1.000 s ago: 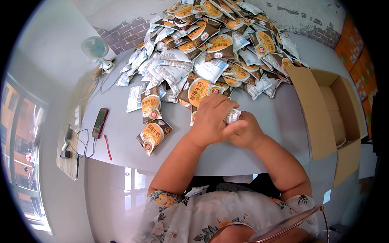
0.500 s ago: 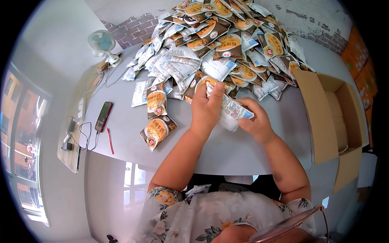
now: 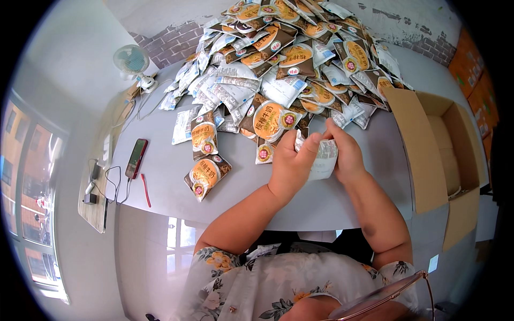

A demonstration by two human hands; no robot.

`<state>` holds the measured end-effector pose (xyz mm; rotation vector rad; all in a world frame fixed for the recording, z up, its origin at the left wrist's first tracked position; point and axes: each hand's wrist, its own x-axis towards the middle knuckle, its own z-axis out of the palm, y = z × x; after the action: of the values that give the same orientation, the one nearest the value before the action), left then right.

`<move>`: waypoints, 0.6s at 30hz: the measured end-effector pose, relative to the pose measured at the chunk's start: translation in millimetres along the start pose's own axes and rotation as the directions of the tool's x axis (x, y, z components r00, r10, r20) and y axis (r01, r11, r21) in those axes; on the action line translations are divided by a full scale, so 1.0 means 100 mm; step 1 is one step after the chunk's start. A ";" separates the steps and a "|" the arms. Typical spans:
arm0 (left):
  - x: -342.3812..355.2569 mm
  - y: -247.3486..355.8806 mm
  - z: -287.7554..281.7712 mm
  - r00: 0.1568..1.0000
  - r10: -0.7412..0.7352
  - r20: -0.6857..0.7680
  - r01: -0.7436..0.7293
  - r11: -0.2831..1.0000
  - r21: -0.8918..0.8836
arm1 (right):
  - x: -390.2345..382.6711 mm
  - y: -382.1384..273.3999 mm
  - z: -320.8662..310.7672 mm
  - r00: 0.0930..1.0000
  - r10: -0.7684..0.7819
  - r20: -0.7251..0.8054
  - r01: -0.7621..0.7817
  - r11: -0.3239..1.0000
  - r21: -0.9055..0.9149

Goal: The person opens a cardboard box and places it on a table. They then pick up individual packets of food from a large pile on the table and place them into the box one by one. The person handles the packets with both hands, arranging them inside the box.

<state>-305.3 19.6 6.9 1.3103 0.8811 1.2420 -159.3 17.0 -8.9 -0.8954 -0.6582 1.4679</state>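
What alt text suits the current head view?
A person's left hand and right hand hold a white pouch over a gray table. Beyond lies a large heap of brown and white pouches, with an open cardboard box right and a smartphone and desk fan left.

Held pouch (image 3: 324,165): white, grey print. Far pile of pouches (image 3: 297,58): brown fronts with orange discs; others white, blue-edged. Table (image 3: 160,152): pale grey. Right carton (image 3: 422,166): plain tan. Left strip (image 3: 145,191): red. Near shirt (image 3: 243,283): whitish, floral pattern, orange and dark grey.
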 end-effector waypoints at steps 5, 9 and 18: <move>0.14 0.00 0.01 0.963 -0.261 -0.066 0.208 0.877 -0.432 | -0.09 0.01 0.12 0.978 -0.207 0.014 0.194 0.889 -0.414; 0.08 0.02 0.08 0.979 -0.202 -0.001 0.185 0.897 -0.401 | -0.07 0.02 0.08 0.991 -0.101 -0.093 0.074 0.965 -0.253; 0.30 0.00 -0.06 0.958 -0.282 -0.058 0.204 0.806 -0.556 | 0.04 0.03 0.07 0.998 -0.019 0.053 0.030 0.978 -0.204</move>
<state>-305.8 50.3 11.8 0.6357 0.6889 1.2639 -167.0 21.5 -8.3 -1.0071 -0.8674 1.4218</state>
